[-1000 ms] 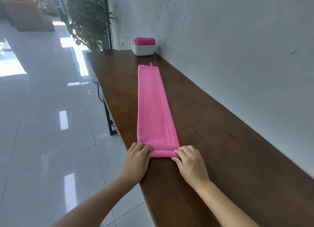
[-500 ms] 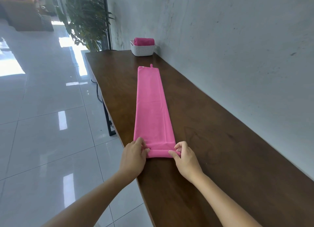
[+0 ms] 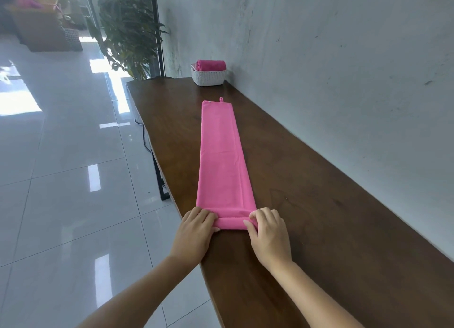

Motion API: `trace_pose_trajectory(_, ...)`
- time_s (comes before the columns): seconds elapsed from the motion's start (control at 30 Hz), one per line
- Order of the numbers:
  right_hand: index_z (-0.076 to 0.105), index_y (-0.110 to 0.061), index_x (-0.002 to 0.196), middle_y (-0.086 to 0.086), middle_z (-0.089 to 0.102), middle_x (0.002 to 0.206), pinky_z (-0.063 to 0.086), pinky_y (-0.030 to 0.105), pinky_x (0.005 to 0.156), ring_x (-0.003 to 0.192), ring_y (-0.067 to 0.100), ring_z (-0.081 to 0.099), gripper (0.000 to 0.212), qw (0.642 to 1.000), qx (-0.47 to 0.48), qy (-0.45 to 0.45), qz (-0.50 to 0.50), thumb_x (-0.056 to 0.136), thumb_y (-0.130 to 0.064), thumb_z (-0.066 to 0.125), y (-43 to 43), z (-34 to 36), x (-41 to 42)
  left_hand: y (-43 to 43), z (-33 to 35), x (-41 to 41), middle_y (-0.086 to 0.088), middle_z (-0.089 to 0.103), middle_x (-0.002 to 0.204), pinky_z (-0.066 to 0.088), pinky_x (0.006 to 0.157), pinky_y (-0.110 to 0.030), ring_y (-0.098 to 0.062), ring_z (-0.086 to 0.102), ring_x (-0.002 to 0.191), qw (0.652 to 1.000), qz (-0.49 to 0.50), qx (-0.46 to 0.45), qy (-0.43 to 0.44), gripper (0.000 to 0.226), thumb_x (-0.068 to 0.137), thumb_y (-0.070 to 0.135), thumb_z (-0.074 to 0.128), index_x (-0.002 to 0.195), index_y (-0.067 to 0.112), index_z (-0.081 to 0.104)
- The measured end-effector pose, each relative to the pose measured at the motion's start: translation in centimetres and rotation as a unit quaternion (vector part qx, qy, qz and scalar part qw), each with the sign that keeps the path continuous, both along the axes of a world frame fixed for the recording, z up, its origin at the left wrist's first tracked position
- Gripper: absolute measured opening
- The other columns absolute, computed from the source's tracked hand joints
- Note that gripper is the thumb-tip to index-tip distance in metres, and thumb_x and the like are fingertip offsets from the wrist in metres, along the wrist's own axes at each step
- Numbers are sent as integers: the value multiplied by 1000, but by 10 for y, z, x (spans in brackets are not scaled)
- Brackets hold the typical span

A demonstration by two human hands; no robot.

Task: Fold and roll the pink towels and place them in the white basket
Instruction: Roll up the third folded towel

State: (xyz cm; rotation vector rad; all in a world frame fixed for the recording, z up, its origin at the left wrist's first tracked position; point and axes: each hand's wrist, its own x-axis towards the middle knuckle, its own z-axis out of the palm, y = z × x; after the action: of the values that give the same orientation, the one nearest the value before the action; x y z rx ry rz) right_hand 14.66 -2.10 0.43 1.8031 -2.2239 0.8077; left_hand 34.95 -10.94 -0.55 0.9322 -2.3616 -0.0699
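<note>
Rolling onward from this point, we think the likeliest fault is a crooked roll. If the left grip [image 3: 196, 225] and right grip [image 3: 266, 229] advance unevenly, the turns would telescope into a cone. A loose first turn would also leave a slack core that sags when lifted. The left grip sits right at the edge of the tabletop [image 3: 319, 229], so a drift to that side could push cloth over the edge.

Both grips are closed on the pink towel [image 3: 222, 155]. The left grip's fingers curl over one end of the started roll [image 3: 231, 223], and the right grip's fingers and thumb pinch the other end.

The towel is folded into a long narrow strip lying flat and running straight away from the grips. Only its end between the grips is turned over, into a thin tube. The surface looks smooth, with a faint crease about halfway along, and a small hanging loop [image 3: 221, 99] sticks out at the far end.

Well beyond that end stands the white basket [image 3: 208, 78], against the wall, with one rolled towel [image 3: 210, 65] already in it.
</note>
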Motion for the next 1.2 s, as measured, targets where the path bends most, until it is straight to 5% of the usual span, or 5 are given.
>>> trace_pose_trajectory(0.4, 56, -29, 122, -15, 52, 121, 42, 22, 98, 114, 7, 47, 28, 987, 131, -79, 42, 99, -45, 57, -2, 14, -11, -18, 32, -4, 11, 64, 102, 37, 70, -19, -9, 53, 93, 961, 46, 271, -14, 6, 101, 35, 57, 103, 30, 54)
trace_pose_trajectory(0.57, 52, -33, 112, -18, 50, 110, 43, 14, 77, 103, 4, 50, 60, 971, 187, -140, 40, 82, -76, 23, 6, 21, -8, -13, 38, 3, 13, 65, 95, 44, 65, -18, -6, 59, 85, 943, 63, 325, -23, 12, 99, 39, 60, 103, 30, 54)
trace_pose_trajectory(0.73, 47, -30, 106, -11, 55, 106, 44, 14, 69, 96, 6, 55, 27, 959, 193, -207, 26, 98, -56, 47, 4, 22, -6, -2, 36, 8, 16, 55, 104, 45, 69, -17, -6, 57, 87, 958, 76, 274, 27, 20, 95, 42, 65, 104, 28, 55)
trace_pose_trajectory(0.93, 50, -23, 102, -8, 60, 96, 40, 17, 58, 83, 4, 58, 31, 933, 222, -283, -26, 98, -53, 54, -12, 35, -8, 4, 19, 3, 7, 63, 97, 54, 77, -32, -16, 51, 91, 997, 44, 51, 44, 8, 96, 28, 66, 92, 21, 65)
trace_pose_trajectory(1.2, 51, -21, 99, -4, 50, 106, 37, 17, 63, 93, 12, 52, 31, 960, 159, -212, -86, 99, -52, 51, -27, 25, -2, -11, 13, 6, 5, 64, 103, 52, 84, -32, -17, 56, 94, 998, 15, 57, -17, 35, 95, 52, 53, 104, 20, 65)
